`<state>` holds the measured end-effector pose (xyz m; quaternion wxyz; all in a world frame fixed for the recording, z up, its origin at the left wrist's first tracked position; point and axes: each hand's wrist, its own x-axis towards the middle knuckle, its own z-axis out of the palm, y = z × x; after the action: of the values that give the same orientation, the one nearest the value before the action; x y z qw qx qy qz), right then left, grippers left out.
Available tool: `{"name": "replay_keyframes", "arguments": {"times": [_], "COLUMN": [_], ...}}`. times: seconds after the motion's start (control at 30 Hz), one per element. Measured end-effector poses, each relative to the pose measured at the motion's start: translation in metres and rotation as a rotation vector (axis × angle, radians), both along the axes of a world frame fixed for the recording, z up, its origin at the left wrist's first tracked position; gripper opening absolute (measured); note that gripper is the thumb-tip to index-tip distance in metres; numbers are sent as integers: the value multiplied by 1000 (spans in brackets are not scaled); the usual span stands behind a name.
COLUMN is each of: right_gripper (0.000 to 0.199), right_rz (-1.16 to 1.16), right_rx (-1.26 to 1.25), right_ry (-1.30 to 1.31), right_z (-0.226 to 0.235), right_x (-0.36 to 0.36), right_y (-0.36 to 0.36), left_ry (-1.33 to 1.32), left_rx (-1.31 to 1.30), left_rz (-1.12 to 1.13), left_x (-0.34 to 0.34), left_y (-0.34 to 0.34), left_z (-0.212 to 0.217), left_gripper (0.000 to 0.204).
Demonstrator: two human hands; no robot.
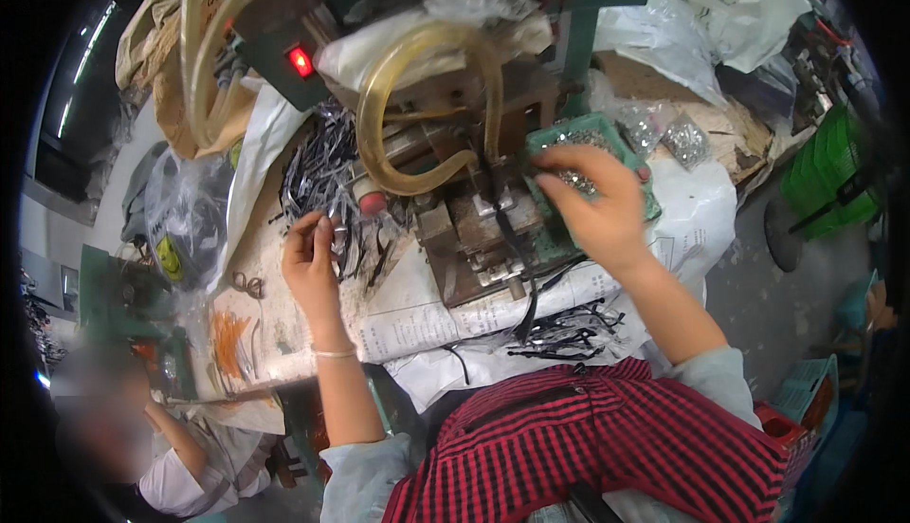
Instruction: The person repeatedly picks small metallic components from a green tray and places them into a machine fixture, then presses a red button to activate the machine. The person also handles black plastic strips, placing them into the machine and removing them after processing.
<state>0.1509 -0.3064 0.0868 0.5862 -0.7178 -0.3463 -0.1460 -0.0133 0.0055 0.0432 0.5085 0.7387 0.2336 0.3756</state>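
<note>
My left hand (311, 256) is closed, fingers curled in a pinch, at the edge of a pile of black strips (327, 167); what lies between the fingertips is too small to make out. Over a green tray of small shiny metal pieces (621, 144), my right hand (607, 202) curves thumb and forefinger toward each other beside the machine's metal block (464, 224). Anything in that pinch is hidden. A black strip (517, 243) runs from the tool in the middle of the block and hangs over its front edge.
A thick yellowish hose (372, 110) loops above the block, near a red-tipped knob (372, 202). More black strips (573, 331) lie on white sheeting before me. Small clear bags of metal pieces (684, 141) rest behind the tray. Another person (190, 461) sits at lower left.
</note>
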Motion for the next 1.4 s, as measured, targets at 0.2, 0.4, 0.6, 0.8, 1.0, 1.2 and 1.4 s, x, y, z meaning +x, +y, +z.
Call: {"name": "replay_keyframes", "arguments": {"times": [0.2, 0.4, 0.6, 0.8, 1.0, 1.2, 1.4], "right_gripper": [41, 52, 66, 30, 25, 19, 17], "right_rz": [108, 211, 294, -99, -110, -289, -322], "right_rx": [154, 297, 300, -206, -518, -214, -567], "right_ry": [329, 505, 728, -156, -106, 247, 122], "right_z": [-27, -21, 16, -14, -90, -85, -94], "right_x": [-13, -20, -47, -5, 17, 49, 28], "right_y": [36, 40, 28, -4, -67, -76, -78], "left_ry": [-61, -602, -560, -360, -455, -401, -425], "left_rx": [-204, 44, 349, 1121, 1160, 1119, 1110], "left_rz": [155, -95, -227, -355, -361, -351, -345], "left_x": [9, 17, 41, 37, 56, 53, 59], "left_y": [-38, -103, -111, -146, -146, -148, -149], "left_z": [-32, 63, 94, 43, 27, 30, 26], "left_gripper": [23, 7, 12, 21, 25, 30, 25]}}
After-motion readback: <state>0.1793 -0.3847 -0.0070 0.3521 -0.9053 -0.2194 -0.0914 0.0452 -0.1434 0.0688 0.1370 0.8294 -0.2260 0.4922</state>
